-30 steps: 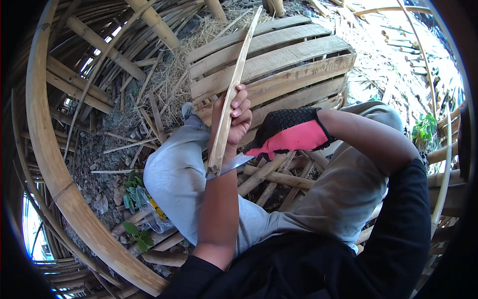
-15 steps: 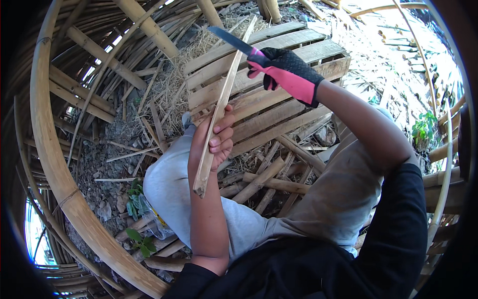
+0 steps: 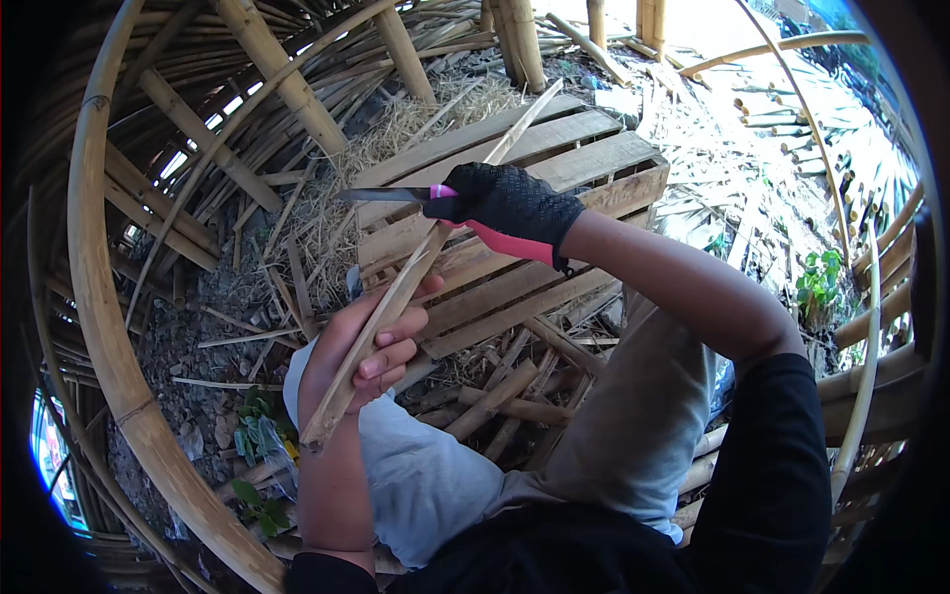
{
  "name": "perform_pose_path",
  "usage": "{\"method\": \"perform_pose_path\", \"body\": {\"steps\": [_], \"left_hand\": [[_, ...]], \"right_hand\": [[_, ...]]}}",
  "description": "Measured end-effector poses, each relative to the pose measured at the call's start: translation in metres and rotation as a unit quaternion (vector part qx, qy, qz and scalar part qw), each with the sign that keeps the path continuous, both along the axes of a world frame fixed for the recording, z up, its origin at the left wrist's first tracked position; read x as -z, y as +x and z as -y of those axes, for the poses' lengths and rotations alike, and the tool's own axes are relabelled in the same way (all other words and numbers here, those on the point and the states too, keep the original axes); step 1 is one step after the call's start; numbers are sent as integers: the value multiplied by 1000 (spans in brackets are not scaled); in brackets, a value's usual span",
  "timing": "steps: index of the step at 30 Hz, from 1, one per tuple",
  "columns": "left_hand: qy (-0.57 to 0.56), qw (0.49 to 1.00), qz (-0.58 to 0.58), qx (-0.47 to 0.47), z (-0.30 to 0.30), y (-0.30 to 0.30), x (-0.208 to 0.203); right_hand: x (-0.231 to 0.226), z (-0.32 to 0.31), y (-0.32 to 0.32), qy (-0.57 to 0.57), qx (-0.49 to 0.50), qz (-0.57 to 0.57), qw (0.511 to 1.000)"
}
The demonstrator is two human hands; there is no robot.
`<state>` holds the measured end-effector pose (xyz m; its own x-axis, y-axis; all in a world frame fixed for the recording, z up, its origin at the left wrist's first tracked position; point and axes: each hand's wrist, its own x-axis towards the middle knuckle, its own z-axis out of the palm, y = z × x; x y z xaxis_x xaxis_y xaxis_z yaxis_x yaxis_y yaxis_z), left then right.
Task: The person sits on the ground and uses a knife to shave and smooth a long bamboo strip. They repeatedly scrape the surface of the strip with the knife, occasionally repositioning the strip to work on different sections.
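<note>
My bare left hand (image 3: pixel 381 342) is wrapped round the lower part of a long split bamboo strip (image 3: pixel 396 292), which slants up and to the right. A thin sliver lifts from the strip just above that hand. In a black and pink glove, my right hand (image 3: pixel 505 210) grips a knife (image 3: pixel 384 195) whose dark blade points left. The gloved hand lies over the middle of the strip and hides part of it. Whether the blade touches the strip is hard to see.
Beyond my hands a slatted wooden pallet (image 3: pixel 584 163) lies on the ground. Cut bamboo pieces (image 3: pixel 505 396) are scattered between my legs. A thick curved bamboo pole (image 3: pixel 119 366) bends along the left, with straw (image 3: pixel 475 104) behind and a small green plant (image 3: pixel 819 282) at right.
My right hand has come down and left along the strip, and the knife now points left. My left hand has shifted down and left, tilting the strip more. A sliver now sticks up.
</note>
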<state>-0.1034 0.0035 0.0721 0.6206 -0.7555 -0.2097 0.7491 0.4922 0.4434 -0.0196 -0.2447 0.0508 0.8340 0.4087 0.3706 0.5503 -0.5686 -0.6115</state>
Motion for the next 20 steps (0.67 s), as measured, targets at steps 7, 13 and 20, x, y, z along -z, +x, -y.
{"method": "perform_pose_path", "body": {"steps": [7,13,20], "left_hand": [[33,999,39,-11,-16,-48,15],[-52,997,-54,-12,-39,-60,57],[16,999,-40,-17,-53,-63,82]], "right_hand": [[21,-1,3,-3,77,8,997],[34,-18,1,-74,99,65,990],[32,-25,-3,-118,134,24,984]]}}
